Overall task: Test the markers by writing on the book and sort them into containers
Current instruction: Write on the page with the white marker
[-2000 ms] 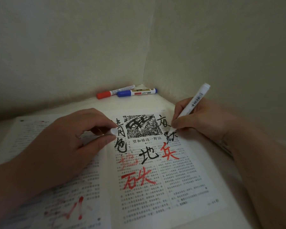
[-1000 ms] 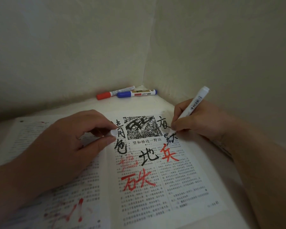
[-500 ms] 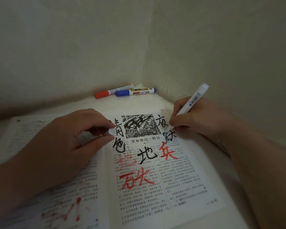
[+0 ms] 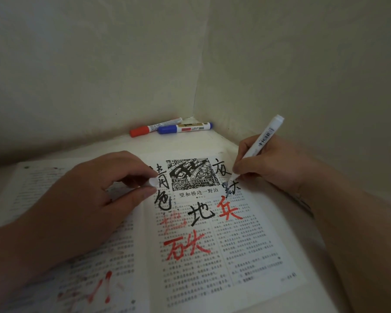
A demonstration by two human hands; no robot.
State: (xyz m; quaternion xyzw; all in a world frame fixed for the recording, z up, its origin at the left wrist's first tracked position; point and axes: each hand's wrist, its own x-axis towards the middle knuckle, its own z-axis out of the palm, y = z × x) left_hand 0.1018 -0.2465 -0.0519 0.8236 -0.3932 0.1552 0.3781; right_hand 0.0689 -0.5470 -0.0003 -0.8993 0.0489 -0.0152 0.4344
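An open book point(image 4: 246, 251) lies on the white surface, its right page covered with black and red handwritten characters. My right hand point(image 4: 271, 163) grips a white marker point(image 4: 263, 141), its tip touching the page beside a black character near the top right. My left hand point(image 4: 84, 199) rests on the left page and pinches a small white cap point(image 4: 153, 182) between thumb and forefinger. A red-capped marker point(image 4: 155, 127) and a blue-capped marker point(image 4: 185, 128) lie side by side in the far corner.
Two pale walls meet in a corner just behind the markers and hem in the surface at the back and right. The left page carries red smears near its bottom point(image 4: 102, 288). No containers are in view.
The marker tip has traced small strokes at the black character near the top right of the page. My left hand has kept its place with the cap.
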